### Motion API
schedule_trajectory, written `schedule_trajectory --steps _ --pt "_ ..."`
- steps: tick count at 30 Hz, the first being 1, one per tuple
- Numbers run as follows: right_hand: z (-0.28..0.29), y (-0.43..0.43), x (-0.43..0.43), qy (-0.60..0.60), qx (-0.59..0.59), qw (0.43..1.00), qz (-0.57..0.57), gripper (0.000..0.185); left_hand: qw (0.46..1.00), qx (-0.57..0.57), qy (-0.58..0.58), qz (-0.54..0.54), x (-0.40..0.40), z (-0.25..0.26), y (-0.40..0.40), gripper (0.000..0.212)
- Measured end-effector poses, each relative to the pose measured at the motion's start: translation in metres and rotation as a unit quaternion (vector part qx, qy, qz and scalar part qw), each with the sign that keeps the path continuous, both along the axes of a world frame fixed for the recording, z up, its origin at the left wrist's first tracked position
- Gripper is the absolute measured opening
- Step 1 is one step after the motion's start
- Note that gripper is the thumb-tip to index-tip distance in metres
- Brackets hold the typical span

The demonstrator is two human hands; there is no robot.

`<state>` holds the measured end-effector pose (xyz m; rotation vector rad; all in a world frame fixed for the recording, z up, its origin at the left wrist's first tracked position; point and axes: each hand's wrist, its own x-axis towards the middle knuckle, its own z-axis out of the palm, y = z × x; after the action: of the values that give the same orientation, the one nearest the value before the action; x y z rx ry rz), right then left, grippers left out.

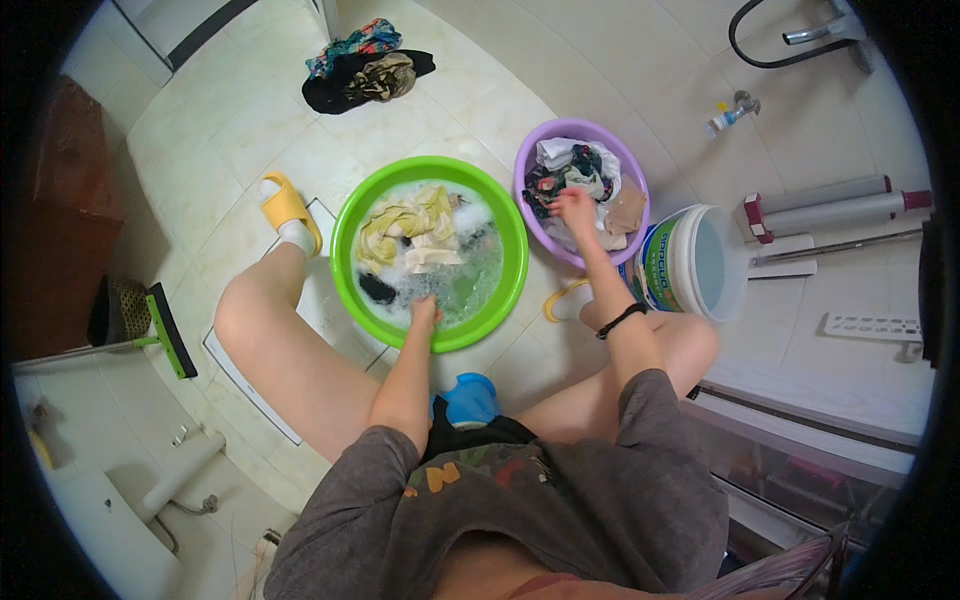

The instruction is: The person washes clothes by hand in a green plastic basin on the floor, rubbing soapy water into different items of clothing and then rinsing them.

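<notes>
A round green plastic basin (343,300) stands on the floor before me, with sudsy water in it. Yellow-green patterned cloth (401,229), a cream cloth (431,257) and a black cloth (377,289) lie in the foam. My left hand (425,309) is low inside the basin's near side; its fingers are partly hidden and I see no cloth in them. To the right stands a purple basin (523,142) heaped with wet-looking clothes, among them a dark floral garment (544,184) and a beige one (625,210). Over this heap my right hand (574,210) has its fingers bent and apart, with nothing visible between them.
A white bucket (694,262) of water stands right of the purple basin. Dark and patterned clothes (360,75) lie on the tiles beyond. A green squeegee (171,330) is at the left; a wall tap (739,109) juts out right. Blue plastic (472,397) shows between my legs.
</notes>
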<state>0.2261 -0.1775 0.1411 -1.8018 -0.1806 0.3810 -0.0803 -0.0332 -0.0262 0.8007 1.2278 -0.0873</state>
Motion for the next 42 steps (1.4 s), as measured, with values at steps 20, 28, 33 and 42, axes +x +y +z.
schedule_trajectory --steps 20,28,33,42 --pt "-0.109 0.068 -0.208 0.053 -0.235 0.856 0.457 0.022 0.989 -0.039 0.017 0.138 -0.028 -0.041 -0.004 0.025" --pt "0.023 0.074 -0.2 0.494 0.045 0.753 0.432 0.009 0.936 -0.309 -0.074 0.153 0.007 0.025 0.007 0.034" --pt "0.08 0.071 -0.195 0.484 0.067 0.726 0.484 0.008 0.953 -0.218 -0.156 0.143 0.018 0.047 0.001 0.031" --pt "0.055 0.051 -0.18 0.272 -0.114 0.744 0.599 0.009 0.946 -0.071 -0.139 0.284 0.024 0.067 0.048 0.035"
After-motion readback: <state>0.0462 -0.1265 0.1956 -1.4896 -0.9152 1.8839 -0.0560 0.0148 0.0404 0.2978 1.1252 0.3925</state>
